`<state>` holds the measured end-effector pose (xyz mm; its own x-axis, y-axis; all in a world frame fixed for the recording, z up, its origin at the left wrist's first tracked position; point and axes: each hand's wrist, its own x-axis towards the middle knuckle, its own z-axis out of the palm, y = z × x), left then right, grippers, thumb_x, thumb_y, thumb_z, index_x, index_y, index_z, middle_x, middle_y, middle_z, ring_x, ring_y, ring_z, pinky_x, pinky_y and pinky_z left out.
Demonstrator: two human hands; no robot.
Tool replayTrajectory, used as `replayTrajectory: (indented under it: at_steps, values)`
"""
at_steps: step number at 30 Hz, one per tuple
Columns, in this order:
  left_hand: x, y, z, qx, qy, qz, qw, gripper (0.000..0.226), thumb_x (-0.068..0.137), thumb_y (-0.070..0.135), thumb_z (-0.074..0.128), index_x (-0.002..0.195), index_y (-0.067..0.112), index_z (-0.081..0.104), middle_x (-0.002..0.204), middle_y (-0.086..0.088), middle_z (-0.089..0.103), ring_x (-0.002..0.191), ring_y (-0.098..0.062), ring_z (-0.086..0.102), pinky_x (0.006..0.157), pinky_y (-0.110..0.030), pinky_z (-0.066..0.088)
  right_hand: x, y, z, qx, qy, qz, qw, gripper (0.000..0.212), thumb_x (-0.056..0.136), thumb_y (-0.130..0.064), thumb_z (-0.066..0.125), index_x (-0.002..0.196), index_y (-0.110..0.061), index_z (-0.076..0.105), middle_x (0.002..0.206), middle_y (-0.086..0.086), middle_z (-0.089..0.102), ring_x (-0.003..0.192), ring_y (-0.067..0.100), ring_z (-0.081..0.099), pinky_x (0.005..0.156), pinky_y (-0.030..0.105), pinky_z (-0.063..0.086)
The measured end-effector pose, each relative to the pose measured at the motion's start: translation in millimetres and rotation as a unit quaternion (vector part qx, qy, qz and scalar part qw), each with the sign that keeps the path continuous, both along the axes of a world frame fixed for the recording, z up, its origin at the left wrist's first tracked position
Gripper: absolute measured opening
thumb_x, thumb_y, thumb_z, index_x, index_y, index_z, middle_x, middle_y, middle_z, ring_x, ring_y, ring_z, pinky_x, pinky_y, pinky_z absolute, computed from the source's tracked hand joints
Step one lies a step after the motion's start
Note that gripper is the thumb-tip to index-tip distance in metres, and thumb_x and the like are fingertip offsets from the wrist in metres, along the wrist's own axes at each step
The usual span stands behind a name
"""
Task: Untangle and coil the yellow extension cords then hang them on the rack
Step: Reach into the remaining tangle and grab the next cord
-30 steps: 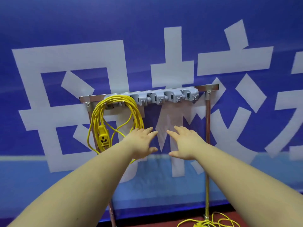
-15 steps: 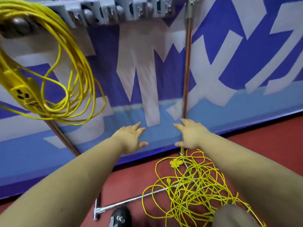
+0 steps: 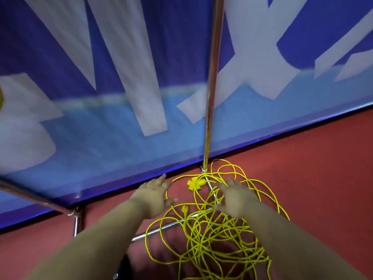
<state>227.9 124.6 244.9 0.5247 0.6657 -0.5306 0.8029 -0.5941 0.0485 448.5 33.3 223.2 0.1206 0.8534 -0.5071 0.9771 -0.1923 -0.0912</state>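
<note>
A big messy pile of yellow cord lies on the red floor, right at the foot of the shiny metal pole. The loops cross over each other every which way — they are not coiled. Part of the pile lies over the silver bar that runs along the floor from the foot of the pole.

A yellow socket block sits at the top of the pile, just beside the foot of the pole. A small yellow plug lies a little nearer to the person than the pole, among the loops.

The left hand is above the floor just to the left of the foot of the pole. Its fingers are straight and spread, and it holds nothing. The right hand is just to the right of the pole's foot, over the cord loops. Its fingers are spread too — it grips nothing, and whether it touches the cord cannot be told.

Behind the pole hangs a blue banner with big white shapes. Far to the left of the pole, another metal leg stands on the floor.
</note>
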Motion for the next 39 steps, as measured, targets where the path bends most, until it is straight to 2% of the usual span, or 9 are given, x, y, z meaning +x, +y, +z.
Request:
replayTrajectory:
  at_steps: [6,11,18,22,26,30,32,35,39]
  values:
    - [-2.9,12.9,-86.3,-0.073,0.019,0.054,0.996,0.069,0.095,0.058,0.031,0.151,0.022,0.013,0.160,-0.005,0.000,0.146,-0.025,0.012,0.116,-0.037,0.015,-7.4,24.5,-75.8,-0.038,0.016,0.021,0.999,0.072,0.086,-0.053,0.052,0.145,-0.021,0.025,0.152,0.007,0.021,0.138,0.026,0.025,0.108,0.039,0.031]
    - [-14.0,16.8,-154.9,-0.124,0.016,0.097,0.987,0.070,0.094,0.058,0.035,0.151,0.023,0.016,0.160,-0.005,0.003,0.146,-0.024,0.011,0.117,-0.036,0.015,-24.3,51.2,-133.8,-0.077,0.021,0.051,0.995,0.074,0.087,-0.053,0.051,0.146,-0.021,0.022,0.151,0.009,0.023,0.139,0.028,0.023,0.110,0.040,0.029]
    - [-19.7,-1.9,-238.3,-0.178,-0.013,0.138,0.974,0.059,0.095,0.047,0.042,0.147,0.022,0.028,0.156,-0.004,0.022,0.142,-0.022,0.024,0.115,-0.034,0.024,-54.6,66.8,-202.2,-0.120,0.033,0.100,0.987,0.067,0.088,-0.052,0.049,0.143,-0.020,0.027,0.144,0.009,0.033,0.136,0.029,0.029,0.109,0.040,0.031]
    - [-10.2,-12.3,-270.9,-0.210,-0.030,0.135,0.968,0.049,0.098,0.041,0.039,0.143,0.021,0.037,0.154,-0.006,0.028,0.141,-0.023,0.025,0.113,-0.032,0.023,-63.5,60.9,-237.0,-0.114,0.028,0.105,0.987,0.061,0.091,-0.048,0.046,0.143,-0.022,0.029,0.146,0.006,0.032,0.138,0.026,0.023,0.110,0.042,0.022]
    - [2.5,-19.4,-306.1,-0.182,-0.046,0.180,0.966,0.044,0.095,0.046,0.042,0.131,0.022,0.051,0.137,-0.005,0.047,0.131,-0.026,0.041,0.107,-0.036,0.034,-64.2,54.4,-266.8,-0.099,0.018,0.122,0.987,0.059,0.093,-0.043,0.043,0.145,-0.025,0.024,0.148,0.005,0.031,0.140,0.025,0.020,0.115,0.043,0.011]
    - [14.9,-22.4,-322.4,-0.169,-0.077,0.255,0.949,0.038,0.093,0.039,0.049,0.125,0.018,0.055,0.129,-0.009,0.051,0.122,-0.027,0.048,0.098,-0.035,0.039,-63.6,53.8,-284.3,-0.058,0.027,0.122,0.990,0.049,0.094,-0.036,0.044,0.139,-0.022,0.035,0.134,0.006,0.046,0.129,0.026,0.037,0.111,0.038,0.019]
    - [16.6,-25.4,-326.9,-0.161,-0.103,0.285,0.939,0.033,0.092,0.034,0.051,0.121,0.018,0.058,0.127,-0.008,0.053,0.120,-0.025,0.049,0.097,-0.033,0.038,-61.3,53.2,-284.9,-0.020,0.046,0.116,0.992,0.035,0.094,-0.034,0.045,0.125,-0.019,0.050,0.122,0.006,0.055,0.118,0.026,0.048,0.099,0.033,0.031]
    - [11.8,-30.9,-327.7,-0.200,-0.141,0.340,0.908,0.027,0.092,0.033,0.053,0.113,0.017,0.060,0.123,-0.007,0.057,0.116,-0.025,0.053,0.092,-0.030,0.040,-54.2,52.0,-273.9,-0.010,0.116,0.020,0.993,0.021,0.091,-0.033,0.052,0.107,-0.021,0.060,0.112,0.002,0.061,0.105,0.025,0.056,0.082,0.031,0.041]
    - [6.6,-31.1,-294.6,-0.235,-0.209,0.407,0.857,0.022,0.095,0.026,0.052,0.112,0.013,0.055,0.106,-0.008,0.063,0.098,-0.024,0.060,0.075,-0.026,0.040,-45.5,52.4,-240.7,0.022,0.147,-0.014,0.989,0.020,0.091,-0.031,0.054,0.106,-0.020,0.064,0.108,0.002,0.063,0.103,0.024,0.057,0.083,0.031,0.044]
